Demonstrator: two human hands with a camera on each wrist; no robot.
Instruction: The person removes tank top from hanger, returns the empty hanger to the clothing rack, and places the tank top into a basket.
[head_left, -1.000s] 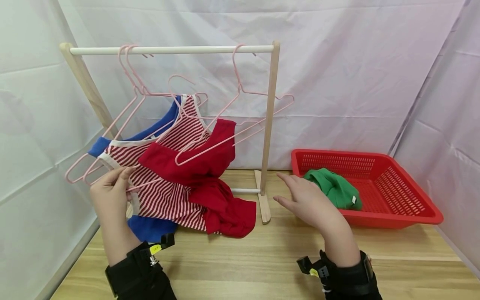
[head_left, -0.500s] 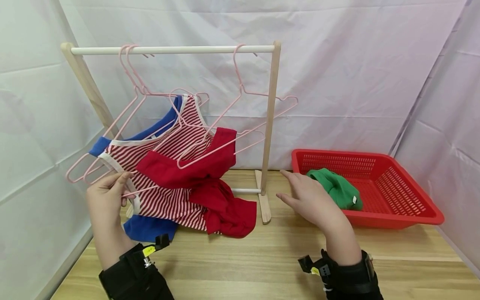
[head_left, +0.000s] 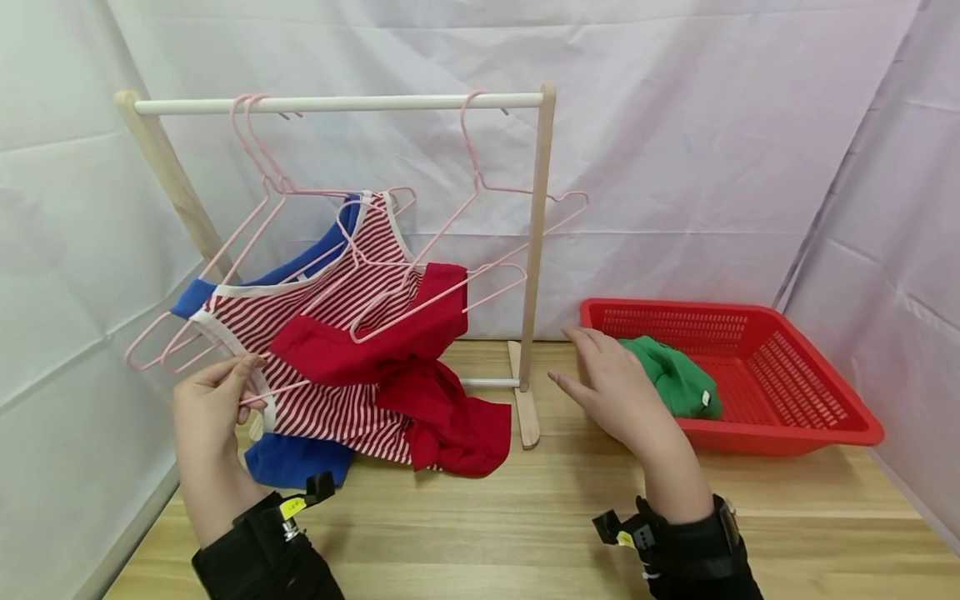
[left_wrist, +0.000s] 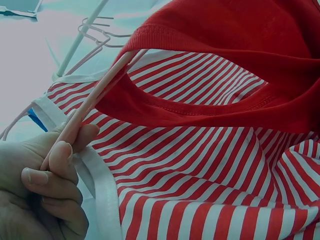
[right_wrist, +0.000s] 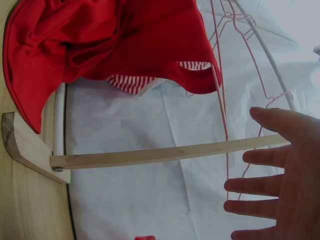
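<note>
The left hand pinches one end of a pink hanger, which carries a red garment just to the hand's right. Behind that garment, a red-and-white striped top and a blue garment hang from the clothes rack, beyond the left hand. The right hand holds nothing, its fingers straight and apart. Just right of it, a red plastic basket with slotted walls rests on the desk; a crumpled green garment lies in the basket's end nearest that hand, white label showing.
</note>
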